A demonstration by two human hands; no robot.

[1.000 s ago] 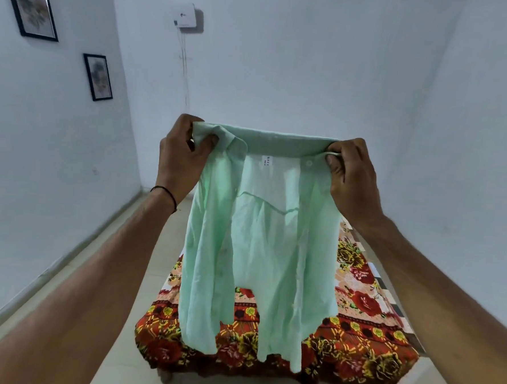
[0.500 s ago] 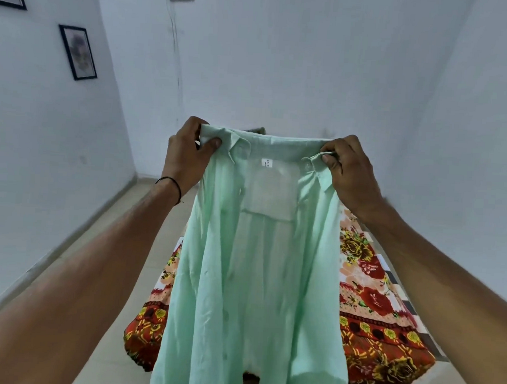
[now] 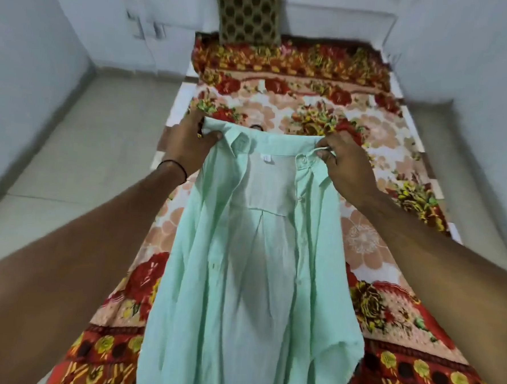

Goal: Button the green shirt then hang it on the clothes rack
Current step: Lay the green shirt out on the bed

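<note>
The green shirt (image 3: pixel 259 266) is held open by its collar above the floral bed cover (image 3: pixel 376 252). Its ten o'clock corner is gripped by the left hand (image 3: pixel 186 146); its two o'clock corner is pinched by the right hand (image 3: pixel 349 165).

I have the shirt (image 3: pixel 259 266) in view: pale mint green, thin, unbuttoned. Its front panels are spread apart with the inside facing me. White label (image 3: pixel 266 158) just below the collar (image 3: pixel 240 140). Small buttons (image 3: pixel 301 198) down the panel on my right. Held up by both collar ends, with the body trailing toward me over the bed (image 3: pixel 377 238) and the hem rumpled.
</note>
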